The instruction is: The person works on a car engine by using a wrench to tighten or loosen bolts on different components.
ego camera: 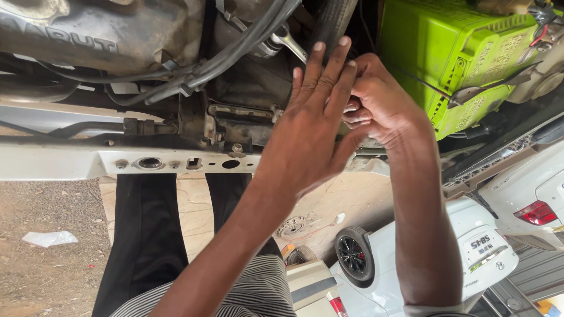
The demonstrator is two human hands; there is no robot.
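Black ribbed rubber belt (336, 20) runs up toward 12 o'clock just past the fingertips of the left hand (308, 126), which is flat, fingers spread, gripping nothing. Right hand (376, 103) sits touching it at 3 o'clock, fingers curled shut; what they pinch is hidden. Farther: chrome wrench (288, 40) at 11 o'clock, black hoses (235, 53) at 10, green plastic battery (464, 53) at 2.

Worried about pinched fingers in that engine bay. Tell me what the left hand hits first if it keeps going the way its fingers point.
Probably the black hoses and the wrench: the left hand points its open fingers up toward them. Depth is unclear.
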